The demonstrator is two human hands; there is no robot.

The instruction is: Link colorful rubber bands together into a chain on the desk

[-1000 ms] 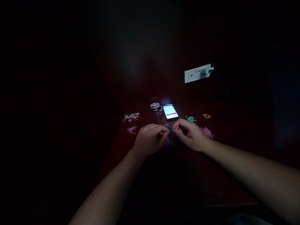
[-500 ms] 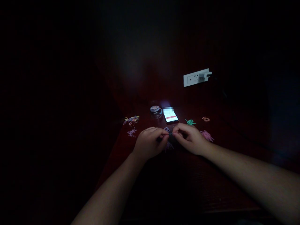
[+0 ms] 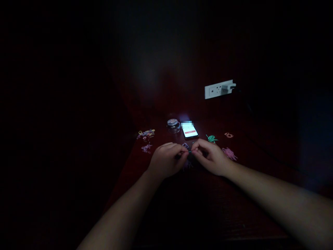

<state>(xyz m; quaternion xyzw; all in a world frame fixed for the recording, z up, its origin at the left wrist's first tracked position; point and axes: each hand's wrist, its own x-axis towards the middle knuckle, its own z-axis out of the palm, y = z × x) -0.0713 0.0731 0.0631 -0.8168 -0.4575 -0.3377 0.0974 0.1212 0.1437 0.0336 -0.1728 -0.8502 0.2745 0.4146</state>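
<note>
Over the dark red table (image 3: 203, 205) my left hand (image 3: 169, 159) and my right hand (image 3: 210, 157) face each other, each closed in a pinch. A short green rubber band (image 3: 189, 151) stretches between the fingertips of both hands. Just behind the fingers lies a small purple group of bands (image 3: 185, 145). Under and in front of them is a dim purple heap of bands (image 3: 187, 165), partly hidden by my left hand. To the right of my right hand lies a pink pile of bands (image 3: 229, 153), and behind it a green bundle of bands (image 3: 212, 138).
A lit phone (image 3: 189, 130) lies behind my hands, next to a clear jar with a lid (image 3: 173, 125). Mixed coloured bands (image 3: 146, 133) and a light purple pile (image 3: 146, 148) lie left. Orange bands (image 3: 228, 135) lie right. A wall socket (image 3: 218, 89) holds a plug.
The view has tilted slightly, so everything sits a little lower. Both hands keep their pinch, and the green band between them shows a bit more clearly.
</note>
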